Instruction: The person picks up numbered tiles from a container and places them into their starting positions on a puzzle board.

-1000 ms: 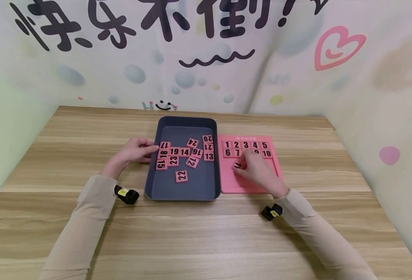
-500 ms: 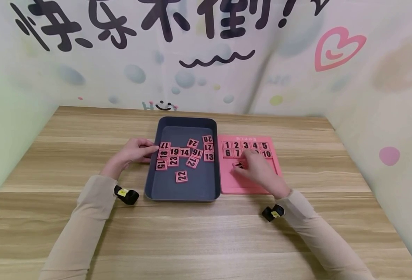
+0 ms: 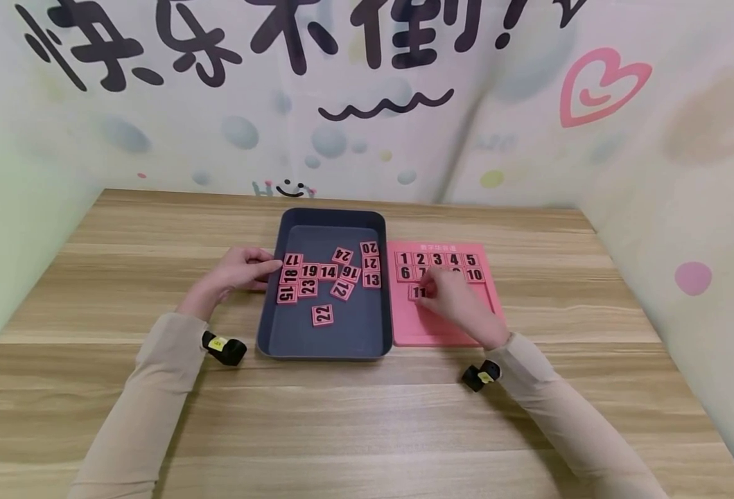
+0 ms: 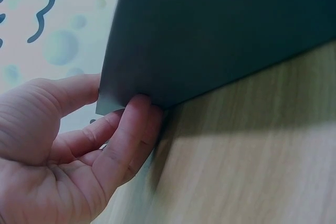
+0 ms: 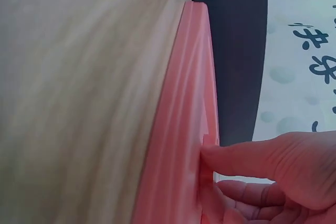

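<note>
My left hand (image 3: 243,270) is at the left side of a dark grey tray (image 3: 326,344). In the left wrist view its thumb meets the rim and its fingertips press the outer wall (image 4: 210,35). My right hand (image 3: 457,296) pinches a pink number tile marked 11 (image 3: 416,292) over the pink puzzle board (image 3: 413,329). The 11 reads upright, just below the tile 6 (image 3: 405,273). Two rows of tiles, 1 to 10, line the top of the board; the hand covers a few in the second row. The right wrist view shows the thumb at the board's raised edge (image 5: 178,129).
Several loose pink tiles lie in the tray at various angles, among them 22 (image 3: 322,315), 23 (image 3: 307,287) and 13 (image 3: 371,279). Tray and board stand side by side on a wooden table (image 3: 342,430). A printed wall covering (image 3: 186,138) rises behind.
The tile 11 has turned from tilted to upright and shifted slightly left under the second row. My right hand has moved a little left with it. The left hand stays at the tray.
</note>
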Action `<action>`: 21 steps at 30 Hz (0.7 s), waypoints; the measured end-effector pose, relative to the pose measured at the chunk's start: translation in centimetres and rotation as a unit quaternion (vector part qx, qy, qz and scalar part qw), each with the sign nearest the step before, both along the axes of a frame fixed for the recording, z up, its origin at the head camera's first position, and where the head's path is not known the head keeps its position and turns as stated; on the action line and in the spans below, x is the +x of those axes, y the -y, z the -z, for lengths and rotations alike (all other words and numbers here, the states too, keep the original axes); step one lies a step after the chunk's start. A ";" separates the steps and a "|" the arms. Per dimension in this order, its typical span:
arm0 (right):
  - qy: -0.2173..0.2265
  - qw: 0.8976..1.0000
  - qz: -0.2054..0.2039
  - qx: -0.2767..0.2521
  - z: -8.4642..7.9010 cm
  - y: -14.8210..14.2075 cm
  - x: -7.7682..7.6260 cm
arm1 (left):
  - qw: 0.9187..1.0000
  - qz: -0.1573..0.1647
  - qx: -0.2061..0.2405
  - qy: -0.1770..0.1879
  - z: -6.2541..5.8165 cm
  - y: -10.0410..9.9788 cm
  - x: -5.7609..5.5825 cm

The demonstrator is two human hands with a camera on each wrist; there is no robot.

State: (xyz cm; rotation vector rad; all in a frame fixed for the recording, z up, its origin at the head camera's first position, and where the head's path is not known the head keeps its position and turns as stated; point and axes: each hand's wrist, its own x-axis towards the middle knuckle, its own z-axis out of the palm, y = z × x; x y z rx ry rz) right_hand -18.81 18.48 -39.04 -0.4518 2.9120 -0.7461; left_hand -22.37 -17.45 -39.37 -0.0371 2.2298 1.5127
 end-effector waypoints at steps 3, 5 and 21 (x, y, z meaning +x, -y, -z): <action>0.009 1.000 -0.007 -0.027 0.1 0.4 -0.3 | 1.000 0.001 0.001 0.000 0.0 0.1 0.0; 0.011 0.999 -0.008 -0.037 0.2 0.6 -0.5 | 1.000 0.001 0.002 0.001 0.0 0.1 0.0; -0.004 0.998 -0.045 -0.043 -1.1 0.9 -1.9 | 1.000 -0.008 0.006 0.012 -0.4 -0.1 0.1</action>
